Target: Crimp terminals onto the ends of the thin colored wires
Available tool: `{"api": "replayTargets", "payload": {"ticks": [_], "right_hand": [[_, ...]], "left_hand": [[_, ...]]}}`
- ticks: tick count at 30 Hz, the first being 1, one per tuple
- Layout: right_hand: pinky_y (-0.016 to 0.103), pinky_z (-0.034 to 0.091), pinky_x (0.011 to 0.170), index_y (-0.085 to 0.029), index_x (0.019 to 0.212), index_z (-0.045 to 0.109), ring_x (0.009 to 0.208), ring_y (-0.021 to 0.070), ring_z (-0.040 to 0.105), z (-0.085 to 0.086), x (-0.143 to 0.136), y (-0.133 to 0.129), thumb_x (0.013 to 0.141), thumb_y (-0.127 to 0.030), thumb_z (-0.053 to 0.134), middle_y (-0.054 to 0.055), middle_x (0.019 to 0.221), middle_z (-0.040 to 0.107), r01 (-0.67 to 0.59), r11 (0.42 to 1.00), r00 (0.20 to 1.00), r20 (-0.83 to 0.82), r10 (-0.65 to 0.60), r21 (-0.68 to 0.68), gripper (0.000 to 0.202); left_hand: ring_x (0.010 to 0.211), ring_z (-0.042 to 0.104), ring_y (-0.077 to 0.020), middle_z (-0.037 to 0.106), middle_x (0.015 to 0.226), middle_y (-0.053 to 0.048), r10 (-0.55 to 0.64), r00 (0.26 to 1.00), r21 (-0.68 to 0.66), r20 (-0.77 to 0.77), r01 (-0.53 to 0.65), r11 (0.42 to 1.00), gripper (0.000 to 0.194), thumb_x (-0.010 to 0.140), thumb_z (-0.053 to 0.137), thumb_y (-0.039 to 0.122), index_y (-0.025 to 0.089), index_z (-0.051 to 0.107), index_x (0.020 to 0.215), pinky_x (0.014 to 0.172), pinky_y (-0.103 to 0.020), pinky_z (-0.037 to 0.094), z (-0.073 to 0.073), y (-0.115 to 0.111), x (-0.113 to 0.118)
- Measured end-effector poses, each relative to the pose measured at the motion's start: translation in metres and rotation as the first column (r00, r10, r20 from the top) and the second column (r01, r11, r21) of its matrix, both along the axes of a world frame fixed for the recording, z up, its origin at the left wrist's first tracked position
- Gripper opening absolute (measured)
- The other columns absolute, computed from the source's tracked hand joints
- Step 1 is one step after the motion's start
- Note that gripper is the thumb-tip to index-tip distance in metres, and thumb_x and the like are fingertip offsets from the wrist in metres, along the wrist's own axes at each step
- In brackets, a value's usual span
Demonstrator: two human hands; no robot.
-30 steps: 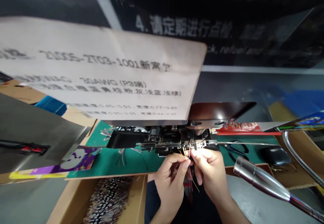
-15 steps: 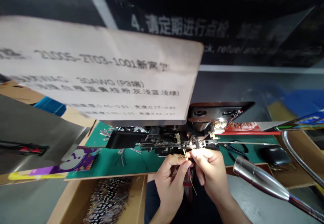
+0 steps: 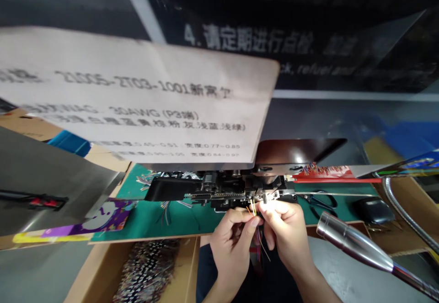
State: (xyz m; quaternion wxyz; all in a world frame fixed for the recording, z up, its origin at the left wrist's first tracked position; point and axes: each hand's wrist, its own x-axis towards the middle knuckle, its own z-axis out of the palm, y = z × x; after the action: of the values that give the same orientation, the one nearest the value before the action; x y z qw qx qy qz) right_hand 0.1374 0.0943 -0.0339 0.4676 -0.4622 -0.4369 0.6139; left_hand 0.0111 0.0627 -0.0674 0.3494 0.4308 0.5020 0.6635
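Thin coloured wires [image 3: 254, 210], some yellow and orange, stand up between the fingertips of my left hand [image 3: 233, 243], which is closed on them. Their tails hang below the fingers. Close beside it, my right hand [image 3: 286, 232] is pinched at the front of the crimping machine's metal parts [image 3: 267, 194]; what its fingertips hold is too small to tell. A strip of small terminals [image 3: 222, 196] runs into the machine from the left. The machine's upper block [image 3: 274, 168] sits just above the tool area.
A large paper label [image 3: 154, 97] covers the machine's front. On the green mat [image 3: 137, 220] lie wire bundles, pliers [image 3: 322, 201] and a black mouse-shaped object [image 3: 373, 209]. A metal lamp [image 3: 353, 241] reaches in at right. Below left, a box [image 3: 185, 266] holds many wires.
The machine's upper block has come down toward the tool area. Both hands have stayed nearly in place, and the wire tails have swung slightly right.
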Motion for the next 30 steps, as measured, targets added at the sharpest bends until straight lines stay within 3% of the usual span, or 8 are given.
{"api": "replayTargets", "payload": {"ticks": [2,5,8,13,19,30], "right_hand": [[0.024,0.044,0.049,-0.019,0.067,0.075,0.04,0.0114,0.046,0.004,0.001,-0.001,0.106,-0.061,0.078,-0.003,0.043,0.055,-0.013,0.999,0.999,0.051,0.011,0.036,0.057],[0.024,0.041,0.047,-0.019,0.076,0.081,0.041,0.011,0.043,0.011,0.002,-0.004,0.104,-0.059,0.08,-0.005,0.046,0.054,0.011,0.999,0.993,0.115,-0.015,0.036,0.049],[0.024,0.036,0.045,-0.019,0.067,0.077,0.04,0.0104,0.041,0.012,0.003,-0.005,0.106,-0.057,0.077,-0.003,0.045,0.053,0.021,0.999,0.99,0.141,-0.024,0.025,0.055],[0.022,0.038,0.042,-0.018,0.078,0.085,0.035,0.0079,0.031,0.001,0.002,-0.004,0.104,-0.06,0.079,-0.006,0.04,0.049,0.019,0.999,1.0,-0.002,-0.019,-0.04,0.05],[0.022,0.044,0.042,-0.017,0.073,0.084,0.034,0.0068,0.03,0.001,-0.003,-0.001,0.099,-0.063,0.085,-0.006,0.039,0.05,0.016,0.998,0.987,-0.16,-0.026,-0.063,0.053],[0.023,0.048,0.043,-0.016,0.076,0.087,0.032,0.0066,0.028,0.002,-0.011,-0.002,0.097,-0.062,0.089,-0.007,0.036,0.048,0.062,0.987,0.98,-0.178,-0.087,-0.145,0.05]], "left_hand": [[0.06,0.073,-0.0139,0.08,0.077,0.001,-0.023,1.0,-0.031,0.005,0.024,0.999,0.013,0.1,0.086,0.024,0.022,0.082,0.088,0.057,-0.019,0.059,0.0,-0.001,0.0],[0.056,0.07,-0.0132,0.083,0.084,0.0,-0.068,0.997,-0.085,0.028,0.07,0.994,0.014,0.101,0.086,0.027,0.022,0.081,0.089,0.054,-0.02,0.057,0.0,-0.003,0.0],[0.06,0.072,-0.0155,0.082,0.081,-0.001,-0.072,0.997,-0.096,0.01,0.072,0.993,0.019,0.1,0.087,0.029,0.021,0.079,0.084,0.056,-0.022,0.058,-0.002,-0.003,0.0],[0.053,0.068,-0.0136,0.082,0.081,0.0,-0.053,0.998,-0.056,0.017,0.054,0.997,0.015,0.101,0.086,0.029,0.023,0.082,0.088,0.054,-0.023,0.057,-0.005,-0.002,-0.001],[0.05,0.068,-0.0127,0.082,0.083,-0.001,-0.056,0.996,-0.035,0.063,0.058,0.998,0.014,0.102,0.086,0.027,0.022,0.08,0.09,0.05,-0.022,0.056,-0.006,-0.005,0.0],[0.054,0.069,-0.0133,0.081,0.081,0.001,-0.015,0.998,-0.005,0.058,0.016,1.0,0.014,0.1,0.087,0.026,0.024,0.079,0.089,0.052,-0.021,0.058,-0.002,0.0,0.0]]}}
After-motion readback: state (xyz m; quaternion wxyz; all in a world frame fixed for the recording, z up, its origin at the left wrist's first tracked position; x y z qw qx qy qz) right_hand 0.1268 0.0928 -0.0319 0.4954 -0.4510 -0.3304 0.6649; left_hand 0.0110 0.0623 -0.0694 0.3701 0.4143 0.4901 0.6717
